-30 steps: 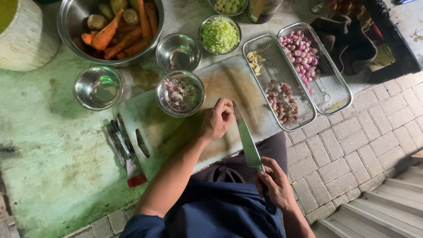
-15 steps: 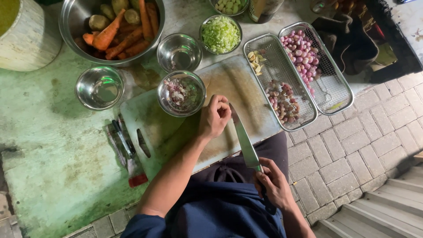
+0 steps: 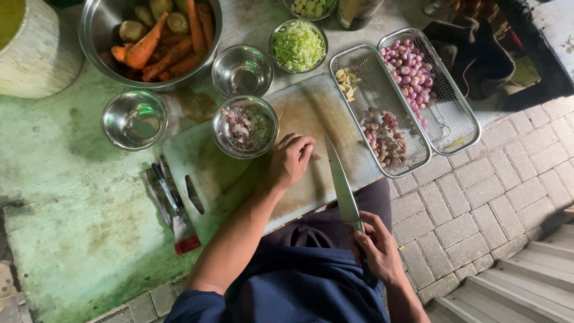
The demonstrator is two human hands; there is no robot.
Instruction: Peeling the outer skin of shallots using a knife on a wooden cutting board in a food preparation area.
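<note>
I see the right hand (image 3: 378, 248) nearest, gripping the knife (image 3: 341, 182), blade over the board's (image 3: 197, 161) near edge. Left hand (image 3: 291, 159) curled over a small piece at board centre, not clearly visible. Bowl (image 3: 246, 127) just beyond; trays (image 3: 382, 78) at the board's right edge.

I slid my left hand (image 3: 291, 160) toward twelve o'clock on the cutting board (image 3: 311, 119), and swung the knife (image 3: 341, 182) tip up beside its fingers.

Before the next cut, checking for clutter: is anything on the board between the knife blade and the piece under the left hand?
Nothing visible: bare cutting board separates the knife from the small piece at the left hand fingertips.
</note>
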